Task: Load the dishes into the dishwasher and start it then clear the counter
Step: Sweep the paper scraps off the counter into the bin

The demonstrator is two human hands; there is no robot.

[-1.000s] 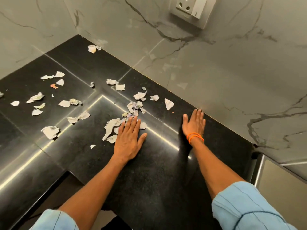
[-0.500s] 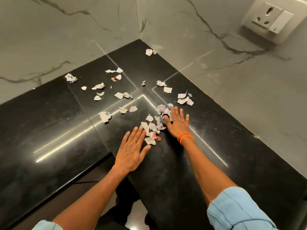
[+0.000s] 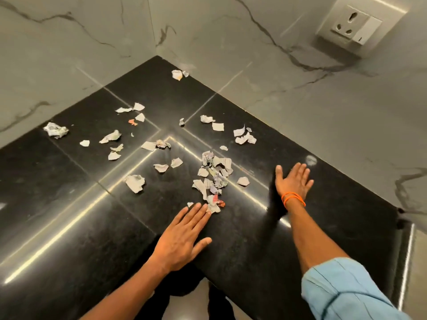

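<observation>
Dozens of paper scraps [image 3: 211, 179] litter the counter [image 3: 69, 204], thickest between my hands. Light and limp, I judge; I'd sweep, not pinch. Left hand [image 3: 182, 239] flat, fingertips seemingly touching the pile; right hand [image 3: 292, 181] spread, empty.

Black stone counter [image 3: 69, 227] in a wall corner, strewn with torn paper scraps; densest cluster of scraps [image 3: 212, 179] near centre; one crumpled piece [image 3: 56, 130] far left; two bits [image 3: 179, 74] deep in the corner. Left hand [image 3: 182, 236] flat, fingers straight, fingertips touching the cluster's near end; right hand [image 3: 293, 181] flat, fingers spread, apart from the scraps, orange band [image 3: 292, 197] at wrist; wall socket [image 3: 355, 26] upper right.
</observation>
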